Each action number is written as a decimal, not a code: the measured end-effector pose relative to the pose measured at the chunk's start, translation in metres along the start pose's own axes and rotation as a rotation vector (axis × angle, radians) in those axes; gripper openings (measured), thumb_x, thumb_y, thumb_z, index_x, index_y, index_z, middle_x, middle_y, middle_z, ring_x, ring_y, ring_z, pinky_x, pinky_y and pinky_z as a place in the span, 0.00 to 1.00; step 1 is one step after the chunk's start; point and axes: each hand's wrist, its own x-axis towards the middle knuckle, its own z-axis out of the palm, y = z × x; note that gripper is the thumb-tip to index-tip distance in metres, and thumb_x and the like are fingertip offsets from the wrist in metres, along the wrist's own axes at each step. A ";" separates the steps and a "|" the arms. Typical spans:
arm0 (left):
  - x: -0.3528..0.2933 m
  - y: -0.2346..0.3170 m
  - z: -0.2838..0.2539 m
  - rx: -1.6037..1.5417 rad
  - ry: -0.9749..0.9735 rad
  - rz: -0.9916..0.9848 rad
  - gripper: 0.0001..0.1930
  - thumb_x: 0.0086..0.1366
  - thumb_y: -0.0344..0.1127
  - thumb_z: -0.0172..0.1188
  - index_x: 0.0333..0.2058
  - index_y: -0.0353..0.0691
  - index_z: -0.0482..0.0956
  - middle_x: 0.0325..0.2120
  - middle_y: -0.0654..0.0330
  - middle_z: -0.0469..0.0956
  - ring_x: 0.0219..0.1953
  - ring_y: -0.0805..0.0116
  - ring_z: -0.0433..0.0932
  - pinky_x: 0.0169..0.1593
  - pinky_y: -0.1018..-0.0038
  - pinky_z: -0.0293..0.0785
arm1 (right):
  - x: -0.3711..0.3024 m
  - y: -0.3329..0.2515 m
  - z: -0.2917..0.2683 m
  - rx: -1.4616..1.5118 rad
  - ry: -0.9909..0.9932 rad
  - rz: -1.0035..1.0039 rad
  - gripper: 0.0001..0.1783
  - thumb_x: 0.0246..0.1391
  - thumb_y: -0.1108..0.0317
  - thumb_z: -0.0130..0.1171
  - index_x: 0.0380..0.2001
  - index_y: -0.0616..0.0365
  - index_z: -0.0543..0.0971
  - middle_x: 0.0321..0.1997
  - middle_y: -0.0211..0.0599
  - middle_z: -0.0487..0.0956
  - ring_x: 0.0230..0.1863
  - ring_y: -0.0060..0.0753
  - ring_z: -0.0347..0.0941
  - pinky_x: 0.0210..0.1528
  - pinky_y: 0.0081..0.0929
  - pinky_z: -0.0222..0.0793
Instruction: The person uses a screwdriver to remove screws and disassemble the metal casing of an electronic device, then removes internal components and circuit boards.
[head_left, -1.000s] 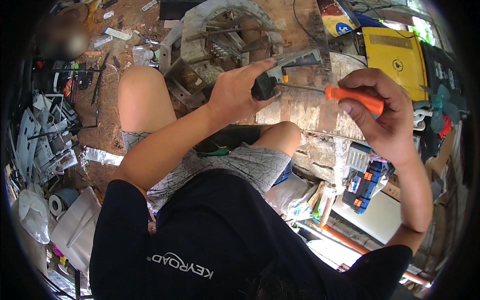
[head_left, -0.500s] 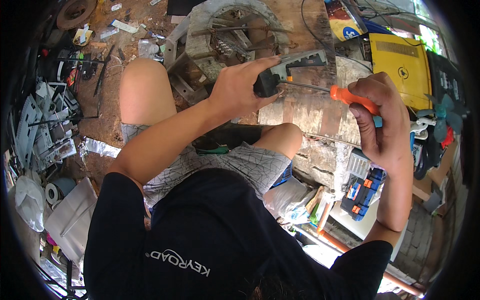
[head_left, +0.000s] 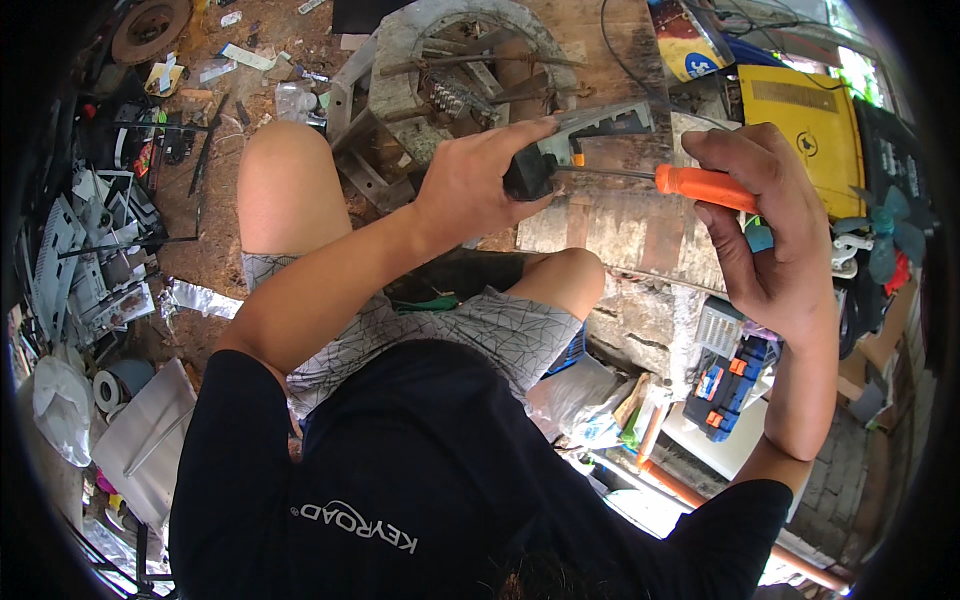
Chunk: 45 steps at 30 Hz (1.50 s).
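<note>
An orange-handled screwdriver (head_left: 708, 188) lies level in my right hand (head_left: 775, 225), its handle resting between thumb and fingers. Its thin metal shaft runs left, and the tip meets a black block-shaped part (head_left: 530, 172). My left hand (head_left: 478, 178) is closed around that black part, fingers over the top and thumb below. A grey metal bracket (head_left: 610, 118) with a dark notched edge extends to the right from the black part. The exact spot where the tip touches is too small to make out.
A worn round metal frame (head_left: 400, 75) with bars across it stands just beyond my hands. At far right is a yellow metal case (head_left: 800, 140). Grey metal scrap (head_left: 95, 255) is heaped at left. A blue-and-orange toolbox (head_left: 725, 390) sits below my right forearm.
The fingers and thumb of my right hand have spread a little around the screwdriver handle, showing more of it. The left hand and the black part have barely moved.
</note>
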 end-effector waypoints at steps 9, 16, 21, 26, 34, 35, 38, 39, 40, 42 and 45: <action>0.001 0.001 -0.001 -0.004 0.006 0.001 0.34 0.47 0.39 0.76 0.54 0.40 0.76 0.49 0.55 0.82 0.44 0.57 0.83 0.45 0.66 0.82 | -0.003 -0.002 0.003 -0.004 0.051 0.059 0.29 0.49 0.66 0.70 0.54 0.67 0.75 0.50 0.46 0.80 0.36 0.39 0.77 0.44 0.31 0.75; 0.001 0.000 -0.001 -0.023 -0.021 -0.014 0.34 0.47 0.39 0.76 0.55 0.40 0.76 0.49 0.55 0.82 0.45 0.57 0.83 0.46 0.65 0.81 | -0.003 -0.010 0.001 0.012 0.038 0.107 0.28 0.52 0.67 0.67 0.55 0.66 0.75 0.56 0.47 0.80 0.32 0.40 0.77 0.43 0.32 0.75; 0.003 0.003 -0.002 -0.019 -0.015 -0.012 0.33 0.48 0.34 0.77 0.55 0.38 0.77 0.48 0.50 0.82 0.45 0.55 0.84 0.48 0.68 0.81 | -0.006 -0.003 -0.002 -0.057 -0.020 0.003 0.30 0.51 0.66 0.67 0.57 0.65 0.74 0.55 0.47 0.79 0.34 0.43 0.77 0.44 0.35 0.75; 0.003 0.003 -0.003 -0.034 -0.012 -0.011 0.33 0.48 0.34 0.77 0.55 0.38 0.77 0.48 0.50 0.82 0.45 0.54 0.84 0.48 0.68 0.81 | -0.003 -0.017 -0.001 -0.043 0.000 0.190 0.29 0.51 0.68 0.66 0.57 0.64 0.74 0.52 0.48 0.80 0.37 0.46 0.79 0.47 0.35 0.74; 0.002 -0.001 -0.006 -0.026 -0.010 0.004 0.34 0.48 0.34 0.77 0.55 0.38 0.76 0.47 0.49 0.82 0.45 0.54 0.84 0.49 0.67 0.81 | -0.005 -0.013 0.002 -0.032 -0.063 0.244 0.27 0.52 0.71 0.66 0.56 0.65 0.76 0.41 0.47 0.81 0.39 0.49 0.78 0.45 0.34 0.74; 0.002 0.001 -0.005 -0.032 -0.017 0.000 0.34 0.48 0.34 0.77 0.55 0.38 0.76 0.47 0.49 0.82 0.45 0.53 0.84 0.48 0.67 0.81 | -0.007 -0.013 0.001 -0.103 -0.014 0.191 0.25 0.54 0.71 0.65 0.55 0.65 0.77 0.40 0.47 0.81 0.38 0.48 0.78 0.45 0.33 0.74; 0.002 0.002 -0.004 -0.054 -0.023 -0.004 0.34 0.48 0.34 0.77 0.55 0.38 0.76 0.47 0.49 0.82 0.45 0.53 0.84 0.48 0.67 0.81 | -0.015 -0.010 0.000 -0.296 0.195 0.132 0.20 0.58 0.71 0.63 0.53 0.66 0.79 0.38 0.45 0.81 0.38 0.42 0.78 0.44 0.28 0.73; 0.002 0.002 -0.004 -0.058 -0.022 -0.005 0.34 0.48 0.34 0.77 0.55 0.38 0.76 0.47 0.49 0.82 0.45 0.53 0.84 0.48 0.67 0.81 | -0.018 -0.010 0.004 -0.349 0.308 0.183 0.19 0.59 0.70 0.62 0.52 0.66 0.80 0.39 0.44 0.82 0.38 0.38 0.78 0.44 0.27 0.73; 0.001 0.002 -0.005 -0.062 -0.018 -0.010 0.34 0.48 0.34 0.77 0.55 0.38 0.76 0.48 0.49 0.82 0.45 0.53 0.84 0.48 0.67 0.81 | -0.021 -0.009 0.009 -0.399 0.422 0.235 0.17 0.61 0.69 0.62 0.51 0.66 0.81 0.39 0.43 0.82 0.38 0.35 0.78 0.43 0.25 0.72; 0.002 0.004 -0.006 -0.072 -0.012 -0.011 0.34 0.48 0.34 0.77 0.55 0.38 0.76 0.48 0.48 0.82 0.46 0.53 0.84 0.49 0.67 0.80 | -0.035 0.002 0.019 -0.267 0.493 0.356 0.17 0.64 0.68 0.60 0.52 0.66 0.80 0.41 0.41 0.82 0.39 0.29 0.77 0.44 0.22 0.71; 0.003 0.005 -0.006 -0.104 -0.016 -0.009 0.33 0.48 0.33 0.77 0.55 0.38 0.77 0.48 0.47 0.82 0.47 0.54 0.84 0.50 0.67 0.80 | -0.058 0.027 0.051 -0.072 0.669 0.551 0.19 0.67 0.65 0.57 0.55 0.66 0.78 0.40 0.34 0.82 0.39 0.22 0.74 0.44 0.20 0.69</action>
